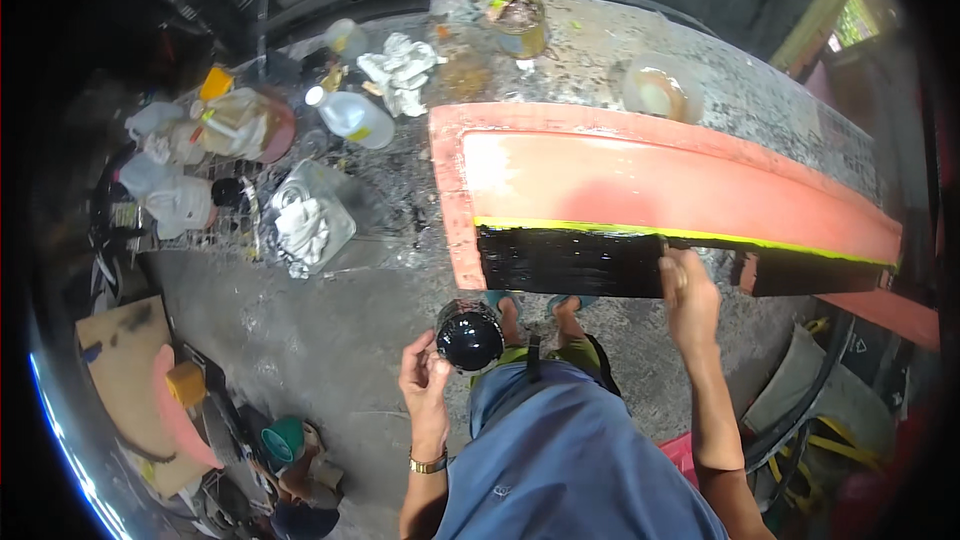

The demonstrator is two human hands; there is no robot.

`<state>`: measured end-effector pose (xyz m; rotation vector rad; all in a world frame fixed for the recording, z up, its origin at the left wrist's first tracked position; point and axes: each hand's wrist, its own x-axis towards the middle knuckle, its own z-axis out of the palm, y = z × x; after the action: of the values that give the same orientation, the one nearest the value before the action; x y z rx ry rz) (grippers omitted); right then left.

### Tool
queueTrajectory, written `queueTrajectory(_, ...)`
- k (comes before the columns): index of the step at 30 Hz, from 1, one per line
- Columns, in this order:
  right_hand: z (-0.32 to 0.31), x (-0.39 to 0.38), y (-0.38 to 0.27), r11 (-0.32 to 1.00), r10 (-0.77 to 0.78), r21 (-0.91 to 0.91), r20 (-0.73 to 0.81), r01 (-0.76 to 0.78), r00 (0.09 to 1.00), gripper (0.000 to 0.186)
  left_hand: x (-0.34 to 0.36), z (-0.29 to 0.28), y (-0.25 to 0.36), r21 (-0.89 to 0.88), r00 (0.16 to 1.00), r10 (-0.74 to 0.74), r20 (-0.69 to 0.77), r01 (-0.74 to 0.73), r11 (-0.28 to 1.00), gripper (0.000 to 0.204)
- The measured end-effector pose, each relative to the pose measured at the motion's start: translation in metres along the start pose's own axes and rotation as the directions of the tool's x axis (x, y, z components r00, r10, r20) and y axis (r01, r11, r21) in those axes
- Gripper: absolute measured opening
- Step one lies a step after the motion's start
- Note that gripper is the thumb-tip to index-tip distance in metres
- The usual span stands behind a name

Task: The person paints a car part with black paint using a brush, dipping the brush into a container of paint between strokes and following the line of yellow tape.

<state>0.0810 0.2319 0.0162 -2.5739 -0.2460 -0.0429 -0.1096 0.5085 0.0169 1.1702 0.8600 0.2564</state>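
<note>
A long salmon-pink panel (560,165) lies across the bench in front of me, with a strip of bright yellow-green tape (600,230) along it. Below the tape runs a band of wet, streaky black paint (565,262). My right hand (690,290) is closed at the lower edge of this band, on what looks like a paintbrush; only a sliver of its handle shows and the bristles are hidden. Off the panel's near left corner, my left hand (427,380) grips a round can of glossy black paint (470,340) by its side.
The stained bench (390,190) carries a white jug (350,118), crumpled rags (400,70), a clear square container (315,215) with a cloth, a messy tin (520,25) and a translucent tub (660,90). Cardboard (130,370) lies at lower left; a grey bag (820,390) sits at right.
</note>
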Motion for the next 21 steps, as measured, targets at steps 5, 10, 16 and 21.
queueTrajectory(5,0.063,0.0,-0.085,0.999,-0.036,-0.015,0.219,0.041,0.975,0.021,0.009,-0.035,0.0,-0.012,0.999,0.017,-0.046,-0.018,1.0,0.05)
queueTrajectory(10,0.098,0.001,-0.143,0.996,-0.087,0.054,0.343,0.073,0.935,0.022,0.016,-0.064,0.001,-0.043,0.994,0.01,-0.105,-0.015,0.999,0.052)
queueTrajectory(16,0.124,-0.005,-0.167,0.984,-0.163,0.136,0.381,0.119,0.91,0.023,0.028,-0.089,0.003,-0.028,0.998,0.013,-0.061,-0.015,1.0,0.046)
queueTrajectory(21,0.111,-0.014,-0.166,0.938,-0.153,0.344,0.328,0.033,0.932,0.024,0.036,-0.094,0.007,-0.012,0.999,0.016,-0.049,-0.016,1.0,0.044)
